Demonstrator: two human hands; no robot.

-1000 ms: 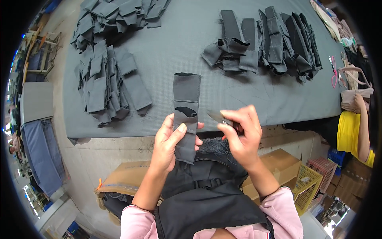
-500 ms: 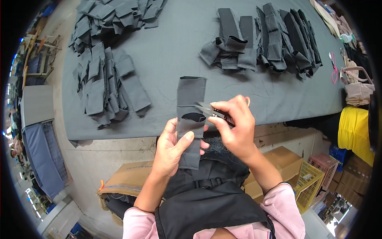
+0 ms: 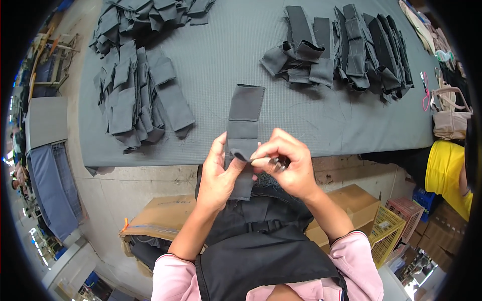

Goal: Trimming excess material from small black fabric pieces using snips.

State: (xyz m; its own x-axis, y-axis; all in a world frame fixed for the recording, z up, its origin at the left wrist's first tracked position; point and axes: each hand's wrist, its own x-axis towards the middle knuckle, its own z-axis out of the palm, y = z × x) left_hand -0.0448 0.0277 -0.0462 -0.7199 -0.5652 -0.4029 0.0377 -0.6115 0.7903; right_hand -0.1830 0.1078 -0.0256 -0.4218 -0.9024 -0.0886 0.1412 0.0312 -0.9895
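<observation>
A dark grey fabric strip [image 3: 244, 108] with stitched cross folds stands away from me, just past the table's near edge. My left hand [image 3: 213, 180] grips its lower part, thumb in front and fingers behind. At the strip's right edge, the fingertips of my right hand [image 3: 296, 168] pinch a raised fold beside my left thumb. Tucked in that same right hand is a pair of thread snips [image 3: 282, 162]; only a dark part of them shows, and the blades are hidden.
Grey strips lie in a left pile [image 3: 125, 95], a far left heap [image 3: 145, 17] and a right row [image 3: 351, 47] on the cloth-covered table [image 3: 216, 60]. Pink-handled scissors [image 3: 426, 93] rest at the right. Below stand cardboard boxes [image 3: 160, 213] and a yellow crate [image 3: 385, 231].
My right hand has moved slightly left and down, from pointing the snips' blades at the strip to pinching its fold. The raised flap has shifted, and the table appears slightly higher in view.
</observation>
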